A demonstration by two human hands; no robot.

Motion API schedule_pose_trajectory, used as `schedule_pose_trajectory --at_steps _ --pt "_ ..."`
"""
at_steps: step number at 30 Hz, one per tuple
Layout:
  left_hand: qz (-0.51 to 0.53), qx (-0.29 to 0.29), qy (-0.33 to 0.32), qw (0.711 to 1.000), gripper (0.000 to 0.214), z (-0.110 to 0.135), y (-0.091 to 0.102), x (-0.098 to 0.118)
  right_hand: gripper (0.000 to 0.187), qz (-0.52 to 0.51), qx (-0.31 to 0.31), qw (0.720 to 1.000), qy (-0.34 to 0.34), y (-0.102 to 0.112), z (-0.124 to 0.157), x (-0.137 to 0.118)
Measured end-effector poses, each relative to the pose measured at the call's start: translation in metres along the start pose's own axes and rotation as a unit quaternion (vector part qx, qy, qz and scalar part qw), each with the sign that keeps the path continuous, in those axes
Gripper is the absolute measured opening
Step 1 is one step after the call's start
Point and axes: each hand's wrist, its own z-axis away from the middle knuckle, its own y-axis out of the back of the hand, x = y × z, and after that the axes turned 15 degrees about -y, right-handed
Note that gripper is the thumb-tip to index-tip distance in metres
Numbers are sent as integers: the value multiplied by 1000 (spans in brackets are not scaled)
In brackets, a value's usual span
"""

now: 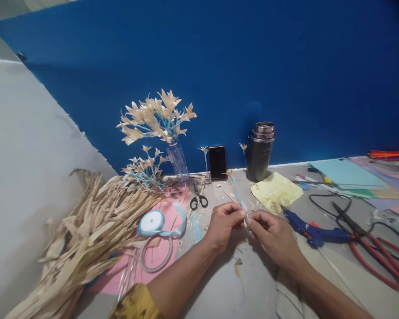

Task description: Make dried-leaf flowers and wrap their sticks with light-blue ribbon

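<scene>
Between my two hands is a small husk flower (236, 188) with a light-blue wrapped stem, its pale petals pointing up and away. My left hand (226, 221) pinches the stem low down with thumb and forefinger. Right beside it, my right hand (267, 232) pinches the stem's lower end, fingertips nearly touching the left ones. The very tip between the fingers is partly hidden. To the left lie a roll of light-blue ribbon (152, 221) and small black scissors (198, 201). A blue glue gun (314, 230) lies just right of my right hand.
A heap of dry husks (96, 230) fills the left side, partly over pink paper (119, 277). Behind stand a vase (177, 161) of husk flowers, a phone (217, 163) and a dark flask (261, 153). Yellow paper (277, 191) and large red-handled shears (377, 257) lie to the right.
</scene>
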Motion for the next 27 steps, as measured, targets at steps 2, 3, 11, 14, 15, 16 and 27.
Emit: schedule_pose_trajectory --at_steps 2,3,11,14,15,16,27 --pt "3 -9 0 1000 23 0 0 1 28 -7 -20 1000 -11 2 -1 -1" --pt "10 -13 1 1000 24 0 0 1 28 -13 -31 999 -16 2 -2 -2" --pt "28 -14 0 1000 26 1 -1 -4 24 -38 -43 998 -13 3 -3 -3" --pt "18 -33 -5 999 27 2 -1 -3 28 -37 -25 999 -24 5 -3 -4" --pt "18 -40 -6 999 27 2 0 -2 29 -42 -25 998 -30 5 -4 -4" --pt "20 -45 -7 999 29 1 1 -1 29 -50 -30 998 -36 6 -4 -5" --pt "52 -26 17 998 35 -3 5 -2 34 -58 -72 995 -47 5 -5 -2"
